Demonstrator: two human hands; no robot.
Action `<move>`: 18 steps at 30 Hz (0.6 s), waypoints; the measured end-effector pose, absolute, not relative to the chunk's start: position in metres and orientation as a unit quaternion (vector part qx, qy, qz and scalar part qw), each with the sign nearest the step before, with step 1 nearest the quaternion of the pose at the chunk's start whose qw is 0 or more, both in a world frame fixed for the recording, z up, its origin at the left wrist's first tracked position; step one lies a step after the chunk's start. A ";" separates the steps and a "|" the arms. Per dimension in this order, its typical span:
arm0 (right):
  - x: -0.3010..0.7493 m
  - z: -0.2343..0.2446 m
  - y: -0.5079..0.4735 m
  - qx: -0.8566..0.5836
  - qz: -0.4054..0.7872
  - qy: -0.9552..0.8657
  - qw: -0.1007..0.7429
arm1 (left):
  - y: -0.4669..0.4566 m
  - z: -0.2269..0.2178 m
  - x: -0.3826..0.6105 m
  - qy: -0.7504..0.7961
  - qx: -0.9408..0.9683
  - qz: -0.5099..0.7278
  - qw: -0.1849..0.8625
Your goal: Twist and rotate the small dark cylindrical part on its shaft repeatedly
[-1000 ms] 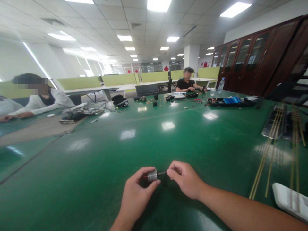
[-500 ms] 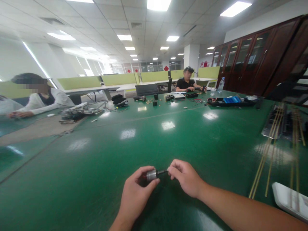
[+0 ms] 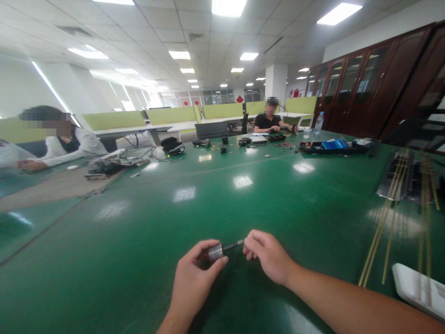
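My left hand (image 3: 194,278) is closed round a small silver cylinder (image 3: 215,252), held between thumb and fingers just above the green table (image 3: 146,241). A thin dark rod (image 3: 233,245) sticks out of the cylinder toward the right. My right hand (image 3: 269,257) pinches the far end of that rod with its fingertips. Both hands sit low in the middle of the view, close together.
Several long brass rods (image 3: 382,222) lie on the table at the right, next to a white tray (image 3: 417,290). Two other people sit at the table, one at far left, one at the far end. Tools and a parts case (image 3: 333,146) lie beyond.
The rod now shows longer between my hands. My left hand and the cylinder have shifted slightly left, away from my right hand.
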State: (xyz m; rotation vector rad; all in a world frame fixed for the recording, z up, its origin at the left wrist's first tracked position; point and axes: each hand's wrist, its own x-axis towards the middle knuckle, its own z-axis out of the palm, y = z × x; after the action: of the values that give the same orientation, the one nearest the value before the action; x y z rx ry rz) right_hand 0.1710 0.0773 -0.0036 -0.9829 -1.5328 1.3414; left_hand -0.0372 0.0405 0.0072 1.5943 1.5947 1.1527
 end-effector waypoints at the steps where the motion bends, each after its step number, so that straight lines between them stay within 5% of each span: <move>1: 0.171 -0.004 0.078 -0.386 0.546 -0.605 0.432 | 0.040 0.007 -0.037 0.604 0.599 0.436 0.293; 18: 0.168 -0.008 0.083 -0.351 0.587 -0.574 0.451 | 0.041 0.026 -0.043 0.562 0.395 0.582 0.436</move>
State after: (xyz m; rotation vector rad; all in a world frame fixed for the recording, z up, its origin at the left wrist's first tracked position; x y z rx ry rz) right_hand 0.1681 0.0832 -0.0083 -0.8674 -1.4177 1.4505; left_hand -0.0430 0.0407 0.0259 0.9832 1.3971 1.4468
